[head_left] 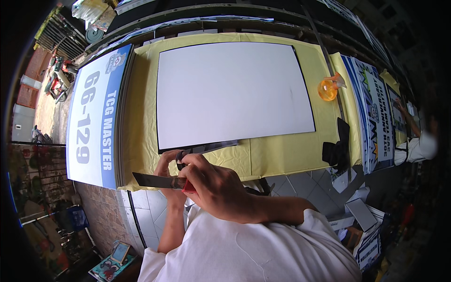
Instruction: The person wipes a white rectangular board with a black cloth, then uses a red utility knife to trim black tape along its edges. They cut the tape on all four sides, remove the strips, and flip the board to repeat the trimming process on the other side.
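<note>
Board [230,94] (blank white) lies flat on my yellow-covered bench [272,152], 3 sides dark-edged, near side seemingly unfinished. Right hand [213,188] grips red-handled blade [155,180]; left hand [164,165] apparently pinches black strip [216,146].

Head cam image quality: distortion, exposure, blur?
Head view: fisheye bows the white board's far edge, and corners fall to black. Head view: sunlit ground at left is much brighter than the shaded lower left. Head view: right hand fairly crisp, co-worker at far right soft.
</note>
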The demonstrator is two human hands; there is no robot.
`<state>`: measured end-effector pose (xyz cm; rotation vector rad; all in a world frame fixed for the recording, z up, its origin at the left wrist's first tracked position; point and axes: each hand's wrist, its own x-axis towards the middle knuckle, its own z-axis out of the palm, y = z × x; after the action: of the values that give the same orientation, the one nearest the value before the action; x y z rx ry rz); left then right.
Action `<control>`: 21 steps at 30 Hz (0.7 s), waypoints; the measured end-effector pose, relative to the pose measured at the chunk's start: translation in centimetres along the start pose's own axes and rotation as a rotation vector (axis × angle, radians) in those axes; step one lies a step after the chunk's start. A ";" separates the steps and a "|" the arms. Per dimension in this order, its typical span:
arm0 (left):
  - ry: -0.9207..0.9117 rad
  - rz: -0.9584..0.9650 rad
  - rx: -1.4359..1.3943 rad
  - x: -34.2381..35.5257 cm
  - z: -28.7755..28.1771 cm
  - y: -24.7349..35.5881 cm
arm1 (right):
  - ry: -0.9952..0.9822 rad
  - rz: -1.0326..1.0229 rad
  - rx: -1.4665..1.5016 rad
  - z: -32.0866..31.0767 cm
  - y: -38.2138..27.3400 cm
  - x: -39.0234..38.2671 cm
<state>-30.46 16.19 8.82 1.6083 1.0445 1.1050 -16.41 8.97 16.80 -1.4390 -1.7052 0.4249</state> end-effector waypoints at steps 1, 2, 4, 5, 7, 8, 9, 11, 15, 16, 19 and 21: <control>0.014 0.031 0.013 0.3 -0.3 0.1 | 0.003 0.008 -0.003 -0.3 -0.1 -0.1; 0.057 0.056 0.026 0.6 -0.5 0.5 | 0.005 0.017 -0.008 -0.5 -0.2 -0.1; 0.091 0.079 0.090 1.1 -1.3 0.6 | 0.009 0.041 -0.015 -1.0 -0.2 -0.2; 0.107 0.090 0.122 1.4 -1.8 0.6 | 0.011 0.056 -0.018 -1.2 -0.1 -0.2; 0.131 0.107 0.134 1.7 -2.8 0.7 | 0.026 0.084 -0.027 -1.7 0.3 -0.3; 0.158 0.103 0.165 1.8 -3.4 0.6 | 0.038 0.094 -0.032 -1.9 0.6 -0.4; 0.186 0.098 0.195 1.9 -3.8 0.5 | 0.050 0.105 -0.037 -2.0 0.8 -0.5; 0.307 0.053 0.169 2.1 -4.5 0.2 | 0.104 0.194 0.003 -1.7 2.1 -1.1; 0.375 0.052 0.238 2.7 -6.7 1.0 | 0.190 0.423 -0.109 -2.2 6.2 -1.9; 0.383 0.060 0.235 2.9 -7.3 1.0 | 0.175 0.487 -0.137 -2.3 7.5 -2.2; 0.413 0.031 0.277 3.5 -8.6 1.3 | 0.131 0.585 -0.239 -2.4 12.0 -3.9; 0.411 0.007 0.288 3.8 -9.4 1.3 | 0.111 0.664 -0.241 -2.3 13.7 -4.5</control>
<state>-38.34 21.42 12.77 1.6409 1.5249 1.3750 -5.96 8.07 6.62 -2.1630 -1.1845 0.4876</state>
